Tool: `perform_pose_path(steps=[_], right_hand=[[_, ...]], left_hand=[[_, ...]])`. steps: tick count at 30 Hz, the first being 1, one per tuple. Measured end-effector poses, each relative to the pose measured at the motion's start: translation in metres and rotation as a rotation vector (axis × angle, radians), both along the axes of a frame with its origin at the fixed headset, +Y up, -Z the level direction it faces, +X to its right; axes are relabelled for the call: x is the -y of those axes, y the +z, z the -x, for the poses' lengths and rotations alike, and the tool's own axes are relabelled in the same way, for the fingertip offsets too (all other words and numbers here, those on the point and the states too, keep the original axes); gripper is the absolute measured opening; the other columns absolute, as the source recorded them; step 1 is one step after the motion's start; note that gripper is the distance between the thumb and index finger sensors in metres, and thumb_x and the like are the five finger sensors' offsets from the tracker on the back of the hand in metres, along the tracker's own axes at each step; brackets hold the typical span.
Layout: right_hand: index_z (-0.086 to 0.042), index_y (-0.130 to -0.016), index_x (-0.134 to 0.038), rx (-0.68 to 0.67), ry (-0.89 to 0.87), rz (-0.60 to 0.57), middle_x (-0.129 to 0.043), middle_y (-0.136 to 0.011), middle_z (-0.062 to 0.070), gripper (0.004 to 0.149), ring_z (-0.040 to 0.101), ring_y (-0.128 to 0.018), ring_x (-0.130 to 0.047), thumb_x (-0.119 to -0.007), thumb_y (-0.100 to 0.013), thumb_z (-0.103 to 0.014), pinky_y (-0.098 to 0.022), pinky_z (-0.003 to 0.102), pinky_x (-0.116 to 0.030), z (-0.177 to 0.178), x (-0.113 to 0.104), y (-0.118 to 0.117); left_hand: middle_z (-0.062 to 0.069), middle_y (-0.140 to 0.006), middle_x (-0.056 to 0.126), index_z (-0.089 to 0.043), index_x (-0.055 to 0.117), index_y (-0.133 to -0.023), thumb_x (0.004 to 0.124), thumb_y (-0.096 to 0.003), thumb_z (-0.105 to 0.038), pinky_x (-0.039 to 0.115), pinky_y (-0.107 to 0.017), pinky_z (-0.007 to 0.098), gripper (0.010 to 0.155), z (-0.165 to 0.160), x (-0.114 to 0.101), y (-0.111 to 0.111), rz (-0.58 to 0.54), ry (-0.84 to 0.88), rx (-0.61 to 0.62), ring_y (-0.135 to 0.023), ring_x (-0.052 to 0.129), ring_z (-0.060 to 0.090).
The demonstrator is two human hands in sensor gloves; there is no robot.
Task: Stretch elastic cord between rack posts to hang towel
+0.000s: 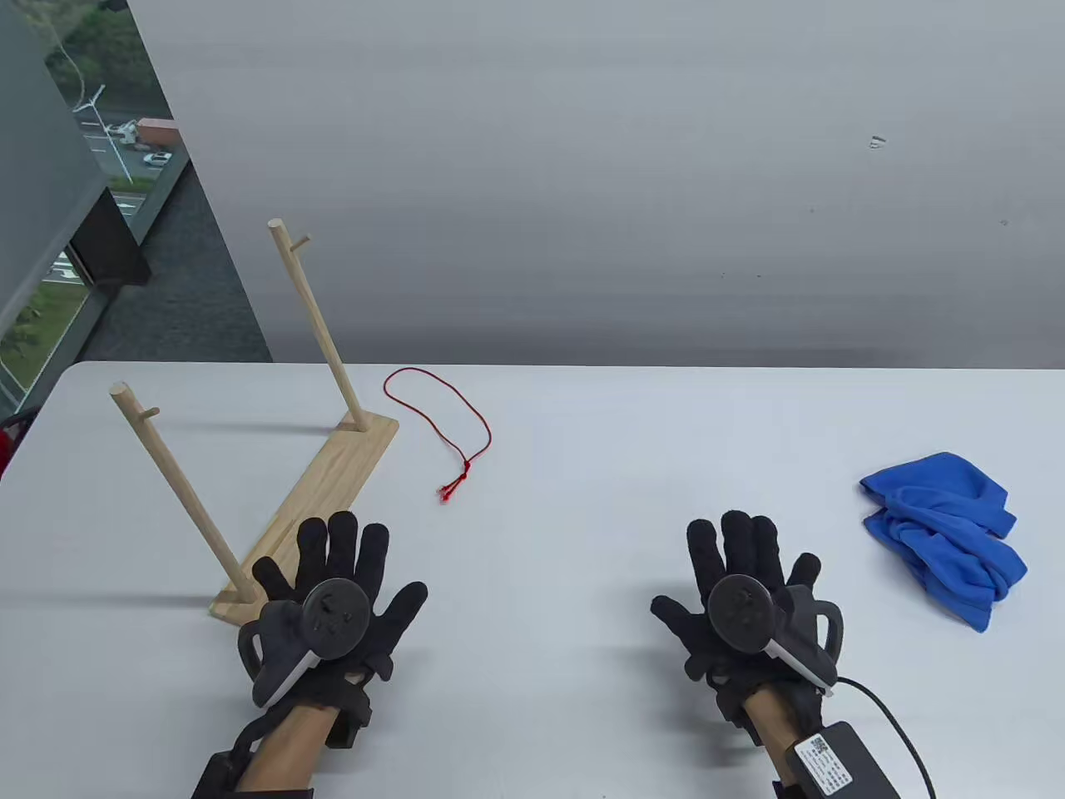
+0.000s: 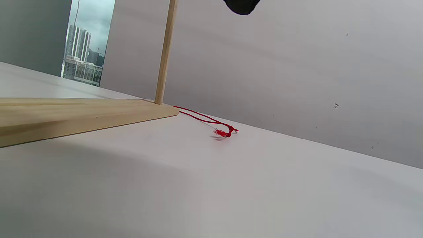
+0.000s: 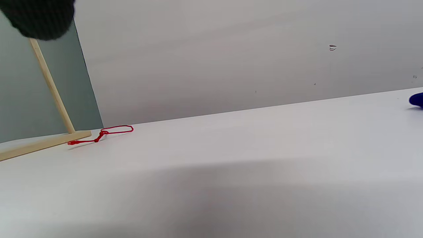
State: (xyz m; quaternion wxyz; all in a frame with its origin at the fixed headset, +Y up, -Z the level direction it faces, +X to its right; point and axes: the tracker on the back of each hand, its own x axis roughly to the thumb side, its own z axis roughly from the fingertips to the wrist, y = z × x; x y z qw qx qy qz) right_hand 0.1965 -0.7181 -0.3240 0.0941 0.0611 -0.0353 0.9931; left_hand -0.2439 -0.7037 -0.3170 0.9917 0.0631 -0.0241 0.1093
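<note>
A wooden rack [image 1: 320, 483] stands at the table's left: a flat base with two upright posts, a near one [image 1: 175, 491] and a far one [image 1: 316, 320], each with a small peg near the top. A red elastic cord [image 1: 441, 424] lies loose on the table just right of the rack's far end; it also shows in the left wrist view [image 2: 211, 120] and the right wrist view [image 3: 109, 132]. A crumpled blue towel [image 1: 944, 533] lies at the right. My left hand [image 1: 337, 574] is open, fingers spread, by the base's near end. My right hand [image 1: 740, 574] is open and empty at centre right.
The white table [image 1: 582, 466] runs to a grey wall behind. A window is at the far left. A black cable and a small box [image 1: 840, 757] trail from my right wrist at the bottom edge.
</note>
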Motion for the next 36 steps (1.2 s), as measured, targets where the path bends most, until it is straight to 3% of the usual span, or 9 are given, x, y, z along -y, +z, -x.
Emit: perform_pose_path(steps=[6,13,36], right_hand=[[-0.03,-0.106,-0.011,0.022,0.075,0.0,0.002,-0.109,0.01,0.094,0.044,-0.105,-0.005,-0.063,-0.043,-0.077,-0.055,0.078,-0.005,-0.004,0.003,0.005],[-0.032,-0.105,-0.008,0.033,0.072,0.01,0.007,-0.108,0.009,0.095,0.044,-0.104,-0.001,-0.062,-0.043,-0.078,-0.054,0.078,-0.004,-0.005,0.004,0.009],[-0.045,-0.102,-0.007,0.054,0.091,0.062,0.014,-0.105,0.005,0.088,0.045,-0.102,0.004,-0.059,-0.041,-0.082,-0.052,0.079,-0.004,-0.008,0.008,0.01]], left_hand=[[0.002,-0.125,0.031,-0.035,0.048,-0.113,0.05,-0.0386,-0.087,0.013,-0.065,0.074,0.091,-0.006,-0.002,0.003,-0.012,-0.075,-0.022,-0.117,0.023,0.038],[0.001,-0.125,0.025,-0.039,0.044,-0.113,0.048,-0.0337,-0.093,0.012,-0.061,0.078,0.097,-0.006,-0.001,0.005,0.007,-0.025,0.005,-0.116,0.014,0.038],[0.003,-0.124,0.023,-0.036,0.039,-0.114,0.053,-0.036,-0.09,0.013,-0.064,0.077,0.096,0.002,0.005,0.004,0.027,0.04,-0.007,-0.116,0.015,0.037]])
